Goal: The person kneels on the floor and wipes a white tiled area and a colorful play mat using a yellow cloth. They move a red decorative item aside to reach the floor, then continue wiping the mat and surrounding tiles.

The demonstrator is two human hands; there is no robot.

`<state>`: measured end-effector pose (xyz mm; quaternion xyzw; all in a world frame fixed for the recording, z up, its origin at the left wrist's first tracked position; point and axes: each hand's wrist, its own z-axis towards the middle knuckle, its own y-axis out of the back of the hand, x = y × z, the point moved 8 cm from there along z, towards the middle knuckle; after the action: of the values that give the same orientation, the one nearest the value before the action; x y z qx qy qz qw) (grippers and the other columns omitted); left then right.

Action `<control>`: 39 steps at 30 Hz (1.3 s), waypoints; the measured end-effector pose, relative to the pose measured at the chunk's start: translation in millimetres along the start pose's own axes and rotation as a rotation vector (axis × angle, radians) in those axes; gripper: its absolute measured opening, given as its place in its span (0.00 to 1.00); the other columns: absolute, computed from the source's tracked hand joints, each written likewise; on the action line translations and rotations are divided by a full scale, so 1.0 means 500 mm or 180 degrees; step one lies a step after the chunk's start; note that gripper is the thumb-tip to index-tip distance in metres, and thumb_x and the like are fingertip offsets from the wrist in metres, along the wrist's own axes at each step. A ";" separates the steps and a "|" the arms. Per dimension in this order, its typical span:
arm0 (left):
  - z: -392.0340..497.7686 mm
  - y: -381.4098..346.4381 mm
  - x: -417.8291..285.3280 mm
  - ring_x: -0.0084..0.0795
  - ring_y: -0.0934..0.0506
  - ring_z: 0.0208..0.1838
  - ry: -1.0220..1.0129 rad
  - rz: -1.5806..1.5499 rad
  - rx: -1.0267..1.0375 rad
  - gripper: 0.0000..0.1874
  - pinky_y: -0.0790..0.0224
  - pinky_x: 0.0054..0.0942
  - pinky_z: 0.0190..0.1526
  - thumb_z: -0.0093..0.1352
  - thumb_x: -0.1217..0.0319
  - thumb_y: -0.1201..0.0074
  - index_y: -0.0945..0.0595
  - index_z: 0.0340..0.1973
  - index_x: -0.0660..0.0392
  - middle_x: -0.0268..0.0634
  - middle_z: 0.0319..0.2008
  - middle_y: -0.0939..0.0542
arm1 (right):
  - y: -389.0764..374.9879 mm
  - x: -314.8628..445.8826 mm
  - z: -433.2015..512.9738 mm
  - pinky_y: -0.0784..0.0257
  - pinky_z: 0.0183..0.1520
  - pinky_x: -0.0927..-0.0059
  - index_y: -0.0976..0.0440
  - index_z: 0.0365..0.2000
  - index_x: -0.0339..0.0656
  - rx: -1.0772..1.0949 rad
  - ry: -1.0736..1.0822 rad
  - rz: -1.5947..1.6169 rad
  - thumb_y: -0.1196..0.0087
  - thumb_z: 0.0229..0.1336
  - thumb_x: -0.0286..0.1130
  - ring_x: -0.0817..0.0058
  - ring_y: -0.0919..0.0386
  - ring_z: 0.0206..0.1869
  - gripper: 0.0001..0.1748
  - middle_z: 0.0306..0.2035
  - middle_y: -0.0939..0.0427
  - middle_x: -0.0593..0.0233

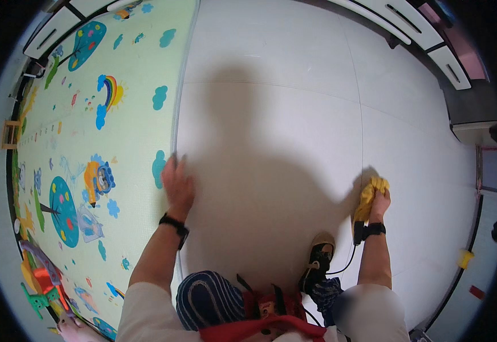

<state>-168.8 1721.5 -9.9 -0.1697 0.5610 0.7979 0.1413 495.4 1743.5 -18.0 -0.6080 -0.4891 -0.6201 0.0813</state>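
Observation:
My left hand (178,184) is at the edge of the patterned play mat (137,128), where the mat meets the pale tiled floor (274,124). Its fingers are slightly blurred and apart, with nothing seen in them. A crumpled yellow cloth (366,199) is bunched in my right hand (379,205), low over the tiles or on them; contact cannot be told. Both wrists wear black bands, and a black device with a cable (358,233) sits at the right one.
White drawer cabinets (402,25) stand at the top right, another (56,36) at the top left. Colourful plastic toys (43,280) lie at the lower left. A small wooden frame (10,134) is at the left wall. My shoe (321,254) is between my arms.

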 end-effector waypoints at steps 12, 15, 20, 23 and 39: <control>0.104 -0.179 -0.066 0.48 0.54 0.72 0.0862 0.0699 0.0610 0.29 0.71 0.54 0.68 0.67 0.61 0.56 0.38 0.62 0.59 0.50 0.69 0.49 | -0.763 0.401 -0.398 0.36 0.58 0.61 0.29 0.48 0.48 0.1858 0.2604 -0.0736 0.50 0.49 0.30 0.55 0.32 0.54 0.22 0.52 0.32 0.50; 0.109 -0.186 -0.060 0.49 0.55 0.72 0.0925 0.0654 0.0765 0.29 0.72 0.54 0.68 0.67 0.61 0.57 0.38 0.62 0.59 0.50 0.69 0.50 | -0.907 0.433 -0.538 0.41 0.53 0.45 0.26 0.45 0.51 0.2005 0.3751 -0.1508 0.50 0.50 0.37 0.56 0.34 0.54 0.19 0.54 0.32 0.53; 0.110 -0.184 -0.060 0.49 0.56 0.72 0.0917 0.0643 0.0840 0.30 0.72 0.53 0.68 0.66 0.62 0.54 0.39 0.62 0.58 0.51 0.69 0.49 | -0.996 0.477 -0.415 0.43 0.53 0.43 0.27 0.49 0.52 0.1658 0.4078 -0.1744 0.52 0.52 0.39 0.58 0.34 0.54 0.21 0.57 0.34 0.53; 0.109 -0.183 -0.058 0.48 0.55 0.72 0.0896 0.0681 0.0828 0.30 0.71 0.53 0.68 0.66 0.62 0.53 0.38 0.62 0.58 0.51 0.68 0.49 | -0.984 0.459 -0.164 0.44 0.57 0.45 0.30 0.52 0.52 0.1213 0.3450 -0.3031 0.53 0.52 0.40 0.54 0.39 0.59 0.24 0.58 0.36 0.53; 0.125 -0.176 -0.077 0.53 0.50 0.70 0.0586 0.1015 0.0813 0.31 0.61 0.56 0.66 0.64 0.62 0.50 0.37 0.60 0.59 0.54 0.68 0.48 | -0.448 0.265 0.192 0.47 0.60 0.46 0.43 0.61 0.49 0.0461 0.2551 -0.3206 0.49 0.49 0.35 0.55 0.42 0.61 0.35 0.63 0.44 0.51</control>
<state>-104.5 1808.3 -48.6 -0.1316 0.6878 0.7137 -0.0181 371.6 1990.7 -42.2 -0.0184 -0.6868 -0.7266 -0.0025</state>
